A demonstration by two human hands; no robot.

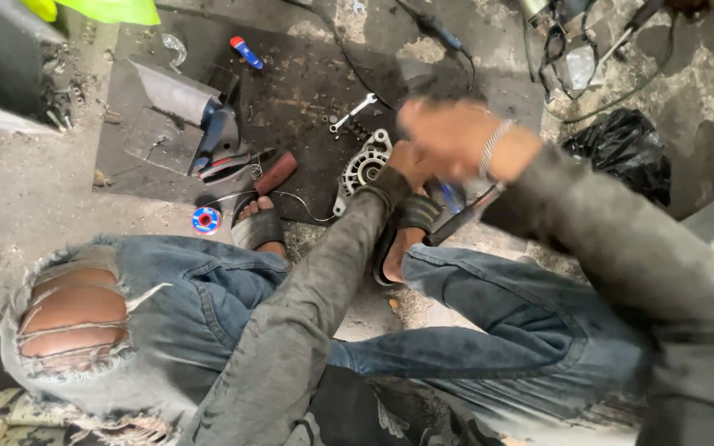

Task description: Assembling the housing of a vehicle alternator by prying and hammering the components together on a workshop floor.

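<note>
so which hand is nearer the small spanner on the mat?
Right. The right hand, blurred, hovers just right of the spanner. The left hand sits lower, against the alternator housing.

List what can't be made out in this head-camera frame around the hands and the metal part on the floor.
- Right hand: motion-blurred, so its grip cannot be read.
- Left hand: partly covered by the right hand; fingers hidden.
- Round metal part: its right side is hidden behind the hands.
- Dark-handled tool: its upper end disappears under the right wrist.
- Black bag: contents not visible.
</note>
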